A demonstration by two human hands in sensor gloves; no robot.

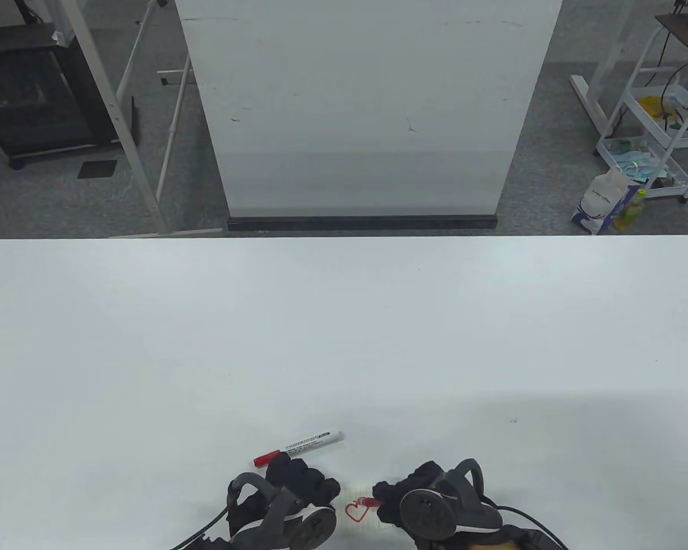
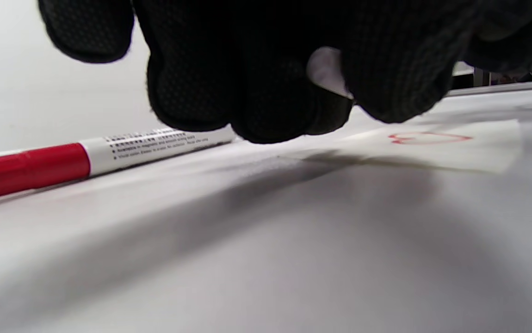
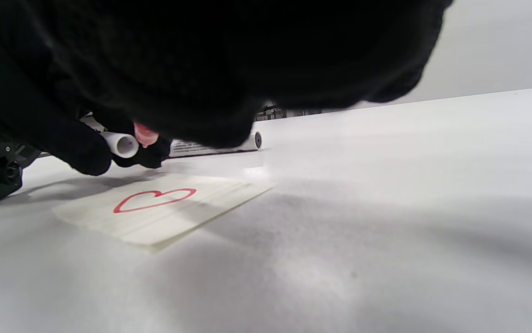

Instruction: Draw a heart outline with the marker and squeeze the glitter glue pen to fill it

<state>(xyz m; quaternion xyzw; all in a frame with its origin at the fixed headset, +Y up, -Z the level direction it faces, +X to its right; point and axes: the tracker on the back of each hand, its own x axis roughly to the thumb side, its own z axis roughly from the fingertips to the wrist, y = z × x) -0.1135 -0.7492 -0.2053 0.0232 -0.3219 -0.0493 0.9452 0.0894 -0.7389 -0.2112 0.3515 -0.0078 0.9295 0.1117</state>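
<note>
While the white table (image 1: 344, 344) stretches wide before the person, both gloved hands crowd its near edge around a small slip of paper (image 3: 164, 210) bearing a red heart outline (image 3: 154, 199). Curled over the paper's left end, the left hand (image 1: 298, 487) pinches a small white cap (image 2: 326, 69), and the capped marker (image 1: 298, 447) lies just beyond its knuckles. From the right, the right hand (image 1: 413, 495) grips the glitter glue pen (image 1: 368, 503), its reddish tip at the heart's edge.

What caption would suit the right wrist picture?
A red heart outline on paper, unfilled, with the gloved right hand above it.
</note>
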